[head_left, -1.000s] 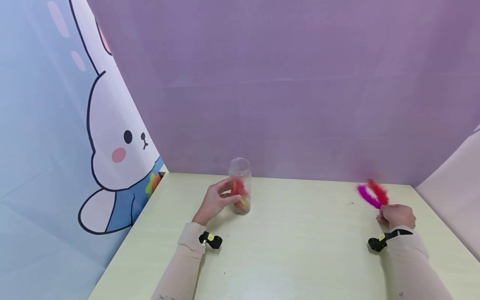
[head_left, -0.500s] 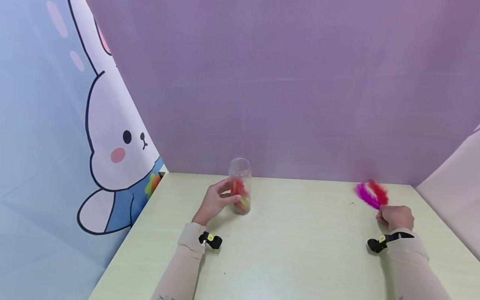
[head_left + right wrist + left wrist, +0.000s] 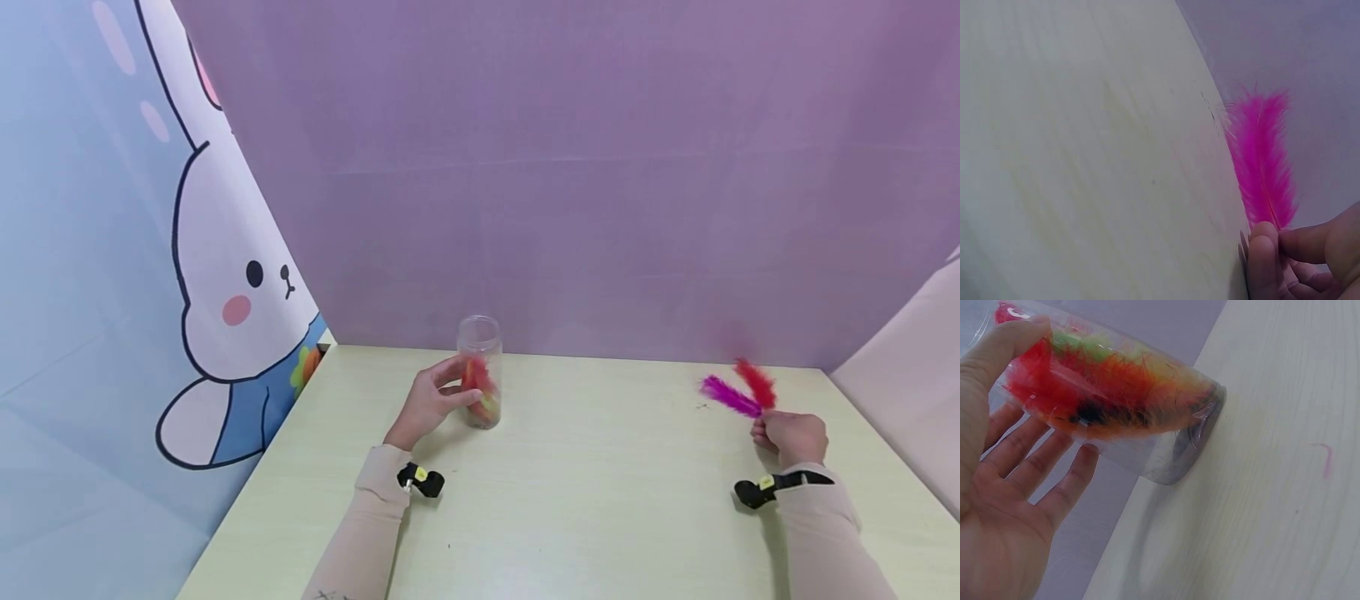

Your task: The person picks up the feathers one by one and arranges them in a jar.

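My left hand (image 3: 429, 402) grips a clear, open-topped jar (image 3: 480, 335) standing near the back of the table. Thumb and fingers sit on either side of its wall in the left wrist view. Packed inside the jar are several fluffy feathers (image 3: 1116, 381), red, orange, lime green and black. Far to the right, my right hand (image 3: 795, 437) pinches a magenta feather (image 3: 1263, 156) by its base between thumb and forefinger. Beside that one, a red feather (image 3: 756, 385) sticks up at the fingertips; its lower end is hidden by the hand.
The pale wooden table (image 3: 585, 483) ends at a purple cloth backdrop (image 3: 600, 208). On the left hangs a blue cloth (image 3: 82, 333) with a cartoon rabbit, and on the right a white cloth (image 3: 911, 400).
The magenta feather has swung left and down, spreading away from the red one. My right hand has shifted only slightly. The left hand and jar have stayed in place.
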A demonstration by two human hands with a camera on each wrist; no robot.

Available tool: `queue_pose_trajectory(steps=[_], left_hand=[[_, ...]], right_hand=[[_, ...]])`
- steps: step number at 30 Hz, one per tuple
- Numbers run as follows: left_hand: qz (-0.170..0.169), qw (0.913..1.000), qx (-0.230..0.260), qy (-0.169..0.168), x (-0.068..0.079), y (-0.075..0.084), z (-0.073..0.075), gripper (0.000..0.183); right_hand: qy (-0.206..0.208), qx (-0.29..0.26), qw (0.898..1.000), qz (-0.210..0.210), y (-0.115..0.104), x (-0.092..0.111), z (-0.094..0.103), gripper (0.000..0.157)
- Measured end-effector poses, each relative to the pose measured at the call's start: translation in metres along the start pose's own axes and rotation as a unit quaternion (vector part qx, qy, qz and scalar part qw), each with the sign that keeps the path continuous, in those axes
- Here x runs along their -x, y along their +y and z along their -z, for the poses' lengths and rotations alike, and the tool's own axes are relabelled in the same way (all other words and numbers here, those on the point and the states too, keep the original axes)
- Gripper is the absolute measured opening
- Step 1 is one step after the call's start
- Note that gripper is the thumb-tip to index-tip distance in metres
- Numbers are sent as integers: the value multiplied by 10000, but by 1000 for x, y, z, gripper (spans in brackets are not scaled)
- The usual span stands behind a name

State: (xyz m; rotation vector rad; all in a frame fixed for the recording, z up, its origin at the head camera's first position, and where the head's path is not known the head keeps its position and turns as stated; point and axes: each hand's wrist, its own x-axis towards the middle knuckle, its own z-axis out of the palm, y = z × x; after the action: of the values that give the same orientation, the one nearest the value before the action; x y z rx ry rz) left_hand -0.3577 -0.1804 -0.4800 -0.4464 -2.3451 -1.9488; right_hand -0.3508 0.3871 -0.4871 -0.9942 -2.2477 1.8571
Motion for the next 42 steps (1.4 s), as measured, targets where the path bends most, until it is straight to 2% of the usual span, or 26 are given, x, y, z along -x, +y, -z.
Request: queue_pose_trajectory(steps=[6, 10, 12, 16, 18, 22, 23, 25, 27, 31, 34, 37, 42], left_hand=[[-18, 10000, 11, 32, 0, -1, -1, 67], [38, 10000, 15, 54, 0, -1, -2, 66], [74, 10000, -2, 46, 0, -1, -2, 65], [67, 10000, -27, 23, 0, -1, -2, 65], [44, 10000, -17, 10, 0, -1, -1, 64], [-12, 10000, -5, -9, -1, -3, 0, 64], [-24, 10000, 0, -8, -1, -3, 0, 64], [-31, 10000, 8, 3, -1, -4, 0, 64], [-24, 10000, 11, 11, -1, -4, 0, 64], [6, 10000, 3, 32, -1, -2, -1, 64], [-59, 10000, 45, 13, -1, -2, -2, 65], [-140, 9999, 101, -9, -1, -1, -3, 64], [-175, 9998, 127, -36, -2, -1, -4, 65]], right_hand=[[-118, -430, 9990, -7, 0, 1, 0, 40], [-188, -597, 9980, -11, 0, 5, 2, 31], [-225, -653, 9976, 6, 0, 7, 3, 31], [-291, -586, 9978, 124, -2, 12, 2, 48], [-345, -560, 9975, 239, -3, 14, 1, 52], [-458, -602, 9959, 499, -4, 19, -3, 19], [-461, -548, 9955, 617, -4, 20, -4, 15], [-467, -483, 9942, 837, -6, 22, -6, 24], [-440, -353, 9928, 1055, -9, 26, -10, 25], [-480, -257, 9897, 1327, -17, 34, -17, 13], [-502, -70, 9871, 1521, -23, 40, -23, 25], [-517, 149, 9833, 1739, -30, 47, -28, 30], [-622, 252, 9748, 2126, -41, 60, -35, 22]])
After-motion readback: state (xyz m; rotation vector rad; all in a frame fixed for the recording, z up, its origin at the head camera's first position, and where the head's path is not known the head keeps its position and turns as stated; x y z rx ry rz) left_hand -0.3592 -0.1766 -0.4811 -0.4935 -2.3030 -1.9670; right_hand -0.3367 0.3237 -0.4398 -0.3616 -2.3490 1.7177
